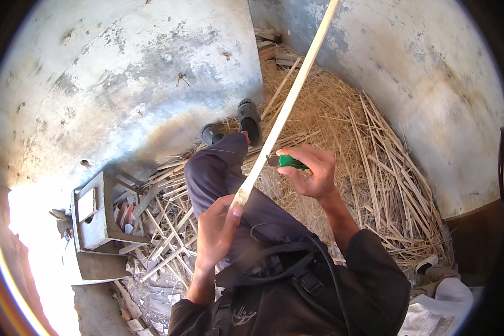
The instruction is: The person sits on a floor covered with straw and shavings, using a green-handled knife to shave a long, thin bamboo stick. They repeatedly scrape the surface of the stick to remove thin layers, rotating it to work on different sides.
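A long, pale wooden strip (288, 103) slants from my lap up past the top of the view. Its near end is pinched in my left hand (217, 227), thumb on top, just above my thigh. My right hand (316, 171) is closed around the green handle of a short-bladed knife (290, 162). The dark blade meets the right edge of the strip a little beyond my left hand. Part of the handle is hidden inside my right fingers.
Straw-like shavings (319, 106) and loose wooden strips (397, 190) cover the floor ahead and to the right. A small wooden cabinet (98, 210) stands at the left with things inside. Worn plaster walls (151, 67) enclose the far side. Pale cloth (439, 311) lies at lower right.
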The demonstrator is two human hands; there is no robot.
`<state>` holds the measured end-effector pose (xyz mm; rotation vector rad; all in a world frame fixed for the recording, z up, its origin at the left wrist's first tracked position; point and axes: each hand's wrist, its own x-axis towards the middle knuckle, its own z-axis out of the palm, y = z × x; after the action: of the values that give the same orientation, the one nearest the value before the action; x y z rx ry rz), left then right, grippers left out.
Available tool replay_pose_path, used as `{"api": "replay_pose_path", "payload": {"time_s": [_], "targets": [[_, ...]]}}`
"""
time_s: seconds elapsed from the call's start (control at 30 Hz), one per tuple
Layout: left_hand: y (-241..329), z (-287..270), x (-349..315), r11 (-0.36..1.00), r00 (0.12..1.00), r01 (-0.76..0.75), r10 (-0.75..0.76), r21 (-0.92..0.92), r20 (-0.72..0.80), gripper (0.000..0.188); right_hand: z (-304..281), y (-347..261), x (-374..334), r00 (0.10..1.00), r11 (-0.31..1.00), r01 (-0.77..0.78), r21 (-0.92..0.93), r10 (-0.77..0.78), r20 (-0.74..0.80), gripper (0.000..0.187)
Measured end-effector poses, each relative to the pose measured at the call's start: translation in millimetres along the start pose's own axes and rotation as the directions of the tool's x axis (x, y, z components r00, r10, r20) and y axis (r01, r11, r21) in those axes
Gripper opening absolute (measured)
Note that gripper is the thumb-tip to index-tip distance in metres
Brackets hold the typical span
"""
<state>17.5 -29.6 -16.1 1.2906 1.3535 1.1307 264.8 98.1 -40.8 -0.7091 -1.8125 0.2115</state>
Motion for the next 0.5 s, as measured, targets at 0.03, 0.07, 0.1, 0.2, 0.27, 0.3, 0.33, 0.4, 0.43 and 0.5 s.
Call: {"api": "replay_pose_path", "payload": {"time_s": [0.03,0.07,0.1,0.2,0.27,0.3,0.33,0.4,0.43,0.5], "targets": [[-0.1,-1.8,-1.3,1.000,1.000,0.020,-0.020,0.009,0.001,0.032,-0.6,-0.7,-1.2,1.000,1.000,-0.001,-0.002,0.001,-0.001,0.028],[0.0,-2.9,-2.3,0.999,0.999,0.040,-0.040,0.018,0.002,0.032,-0.9,-1.5,-1.9,1.000,1.000,-0.003,-0.004,0.003,-0.003,0.028],[0.5,-2.6,-2.4,1.000,1.000,0.007,-0.006,0.030,-0.016,0.031,-0.4,-2.5,-1.7,1.000,1.000,-0.010,0.019,0.011,-0.006,0.028],[2.8,0.8,-1.3,0.996,0.997,-0.042,0.048,0.081,-0.066,0.029,0.2,-4.1,-3.9,1.000,0.997,-0.003,0.077,0.001,0.022,0.030],[5.4,2.0,0.0,0.990,0.995,-0.011,0.025,0.141,-0.099,0.027,0.2,-4.8,-12.1,0.996,0.993,0.043,0.106,-0.052,0.078,0.032],[6.9,2.7,0.8,0.990,0.995,-0.023,0.036,0.138,-0.095,0.027,1.3,-7.7,-13.5,0.994,0.993,0.059,0.106,-0.068,0.087,0.032],[8.0,3.4,1.2,0.990,0.995,-0.034,0.047,0.134,-0.092,0.026,4.0,-12.4,-13.5,0.992,0.992,0.074,0.107,-0.084,0.097,0.033],[11.1,5.6,0.7,0.990,0.994,-0.056,0.067,0.130,-0.081,0.025,8.4,-18.1,-10.6,0.989,0.990,0.092,0.107,-0.103,0.104,0.034],[13.7,7.1,-0.2,0.989,0.994,-0.069,0.079,0.131,-0.074,0.025,9.7,-17.9,-11.6,0.989,0.990,0.092,0.105,-0.103,0.108,0.034],[16.5,8.1,-1.4,0.985,0.993,-0.092,0.102,0.146,-0.063,0.024,12.6,-16.9,-14.4,0.988,0.991,0.092,0.101,-0.104,0.119,0.034]]}}
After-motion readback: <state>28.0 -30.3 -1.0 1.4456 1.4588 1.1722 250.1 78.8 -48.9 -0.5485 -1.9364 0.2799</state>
